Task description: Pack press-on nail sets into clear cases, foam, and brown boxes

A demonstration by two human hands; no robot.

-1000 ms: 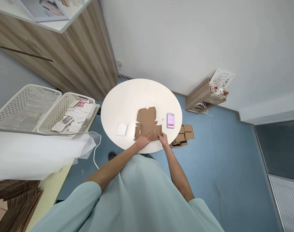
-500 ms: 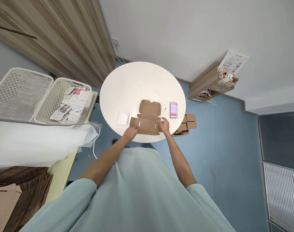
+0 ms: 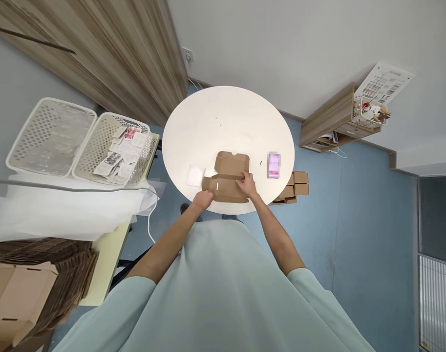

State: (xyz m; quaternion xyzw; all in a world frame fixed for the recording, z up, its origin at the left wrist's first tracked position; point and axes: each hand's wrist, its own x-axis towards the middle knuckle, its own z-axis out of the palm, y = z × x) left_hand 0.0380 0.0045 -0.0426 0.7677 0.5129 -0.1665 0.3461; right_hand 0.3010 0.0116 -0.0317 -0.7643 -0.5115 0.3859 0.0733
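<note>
A partly unfolded cardboard mailer box (image 3: pixel 230 188) lies near the front edge of the round white table (image 3: pixel 193 122), its lid panel facing away from me. My left hand (image 3: pixel 203 198) is closed at the box's front left corner, by the left side flap; the fingertips are partly hidden. At the right side, my right hand (image 3: pixel 247 186) is closed around the edge, with thumb over the base panel and fingers towards the lid fold. A slot shows at the left of the base. A small white packet (image 3: pixel 195 176) lies left of the box.
A phone with a blurred pink screen (image 3: pixel 273 165) lies at the table's right. Small cardboard boxes (image 3: pixel 299 183) are stacked beyond that edge. White baskets (image 3: pixel 135 171), white sheets (image 3: pixel 72 205) and a pile of flat cardboard (image 3: pixel 25 293) occupy the left side table.
My right hand has moved inward over the right side of the box, where the flap is now folded in and its slot is hidden. The whole view has shifted slightly.
</note>
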